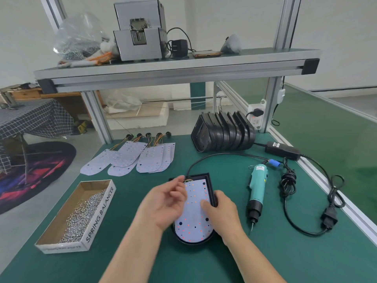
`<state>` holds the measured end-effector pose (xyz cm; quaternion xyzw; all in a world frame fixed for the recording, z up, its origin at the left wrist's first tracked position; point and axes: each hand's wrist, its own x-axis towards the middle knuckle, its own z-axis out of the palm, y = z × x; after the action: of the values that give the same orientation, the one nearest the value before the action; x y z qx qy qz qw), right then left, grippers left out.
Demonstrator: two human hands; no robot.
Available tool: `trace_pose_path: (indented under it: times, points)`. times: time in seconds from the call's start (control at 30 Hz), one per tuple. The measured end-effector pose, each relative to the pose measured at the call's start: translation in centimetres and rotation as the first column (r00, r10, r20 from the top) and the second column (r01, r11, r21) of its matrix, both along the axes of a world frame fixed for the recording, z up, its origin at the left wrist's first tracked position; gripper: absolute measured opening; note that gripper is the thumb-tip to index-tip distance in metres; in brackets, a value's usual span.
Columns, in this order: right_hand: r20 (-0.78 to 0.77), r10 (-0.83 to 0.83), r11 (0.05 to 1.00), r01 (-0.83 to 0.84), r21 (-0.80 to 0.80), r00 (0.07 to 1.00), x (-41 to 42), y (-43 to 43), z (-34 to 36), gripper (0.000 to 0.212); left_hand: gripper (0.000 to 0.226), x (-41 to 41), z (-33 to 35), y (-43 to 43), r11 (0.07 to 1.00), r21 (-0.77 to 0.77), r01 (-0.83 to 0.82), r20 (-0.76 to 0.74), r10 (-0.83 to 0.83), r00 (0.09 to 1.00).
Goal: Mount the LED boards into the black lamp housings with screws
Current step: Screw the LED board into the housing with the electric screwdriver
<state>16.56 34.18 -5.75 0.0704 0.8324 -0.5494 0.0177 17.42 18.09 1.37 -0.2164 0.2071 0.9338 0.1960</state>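
A black lamp housing lies on the green mat in front of me with a white LED board resting inside it. My right hand grips the housing's right edge, with its fingertips pressing on the board. My left hand hovers over the board's left side, fingers loosely curled; whether it pinches a screw I cannot tell. Several more LED boards with wires are spread out at the back left. A row of black housings stands at the back right.
A cardboard box of screws sits at the left. A teal electric screwdriver lies to the right, with its cable and power brick trailing beyond. An aluminium shelf overhead carries a screw feeder and a bag of screws.
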Motion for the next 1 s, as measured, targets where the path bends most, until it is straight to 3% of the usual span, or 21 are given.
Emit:
trace_pose_path:
  times: [0.17,0.2,0.27,0.37,0.43,0.5,0.57,0.63,0.7,0.77,0.83,0.87,1.0]
  points:
    - [-0.014,0.014,0.999,-0.013,0.045,1.0,0.1,0.1,0.3,0.018,0.013,-1.7,-1.7,4.6,0.989,-0.141,-0.04,0.059,0.048,0.997]
    - [0.003,0.042,0.996,-0.042,0.08,0.999,0.2,0.3,0.5,0.014,0.012,-1.8,-2.1,4.8,0.985,-0.158,-0.066,0.057,0.076,0.995]
    - [-0.008,0.095,0.969,-0.091,0.228,0.995,0.2,1.1,0.8,0.025,0.015,-1.9,-2.6,5.0,0.978,-0.185,-0.099,0.038,0.107,0.994]
    - [-0.226,-0.058,0.953,0.121,0.277,0.972,-0.3,4.0,2.5,0.04,0.025,-2.0,-3.1,4.8,0.969,-0.218,-0.119,0.014,0.125,0.992]
    - [-0.287,-0.208,0.88,0.307,0.363,0.935,-1.1,7.0,3.4,0.053,0.019,-1.9,-3.2,4.6,0.969,-0.211,-0.125,0.031,0.135,0.99]
    - [-0.163,-0.267,0.795,0.313,0.519,0.95,-2.1,9.4,3.7,0.067,0.011,-1.8,-3.2,4.3,0.972,-0.197,-0.124,0.045,0.135,0.99]
    - [0.032,-0.253,0.78,0.184,0.598,0.967,-2.9,10.3,3.4,0.07,0.007,-1.8,-3.2,4.3,0.973,-0.2,-0.113,0.065,0.129,0.99]
    - [0.112,-0.236,0.797,0.126,0.59,0.965,-3.6,10.4,3.0,0.063,0.006,-1.8,-3.2,4.3,0.972,-0.213,-0.099,0.087,0.12,0.989]
    - [0.165,-0.268,0.891,0.179,0.417,0.949,-4.1,10.7,2.7,0.057,0.007,-1.7,-3.1,4.3,0.972,-0.218,-0.089,0.095,0.112,0.989]
    - [0.249,-0.246,0.963,0.266,-0.049,0.937,-4.1,11.1,2.8,0.044,0.009,-1.6,-3.0,4.2,0.976,-0.199,-0.088,0.077,0.105,0.992]
    - [0.287,-0.141,0.793,0.281,-0.54,0.948,-3.7,11.1,2.7,0.018,0.017,-1.6,-3.2,4.1,0.979,-0.179,-0.097,0.042,0.106,0.994]
    - [0.252,-0.096,0.681,0.248,-0.689,0.963,-3.2,10.8,3.0,0.012,0.02,-1.6,-3.3,4.1,0.98,-0.174,-0.099,0.03,0.106,0.994]
    - [-0.063,-0.111,0.497,0.001,-0.868,0.992,-1.9,8.5,5.1,0.023,0.013,-1.4,-3.5,3.9,0.983,-0.168,-0.071,0.02,0.075,0.997]
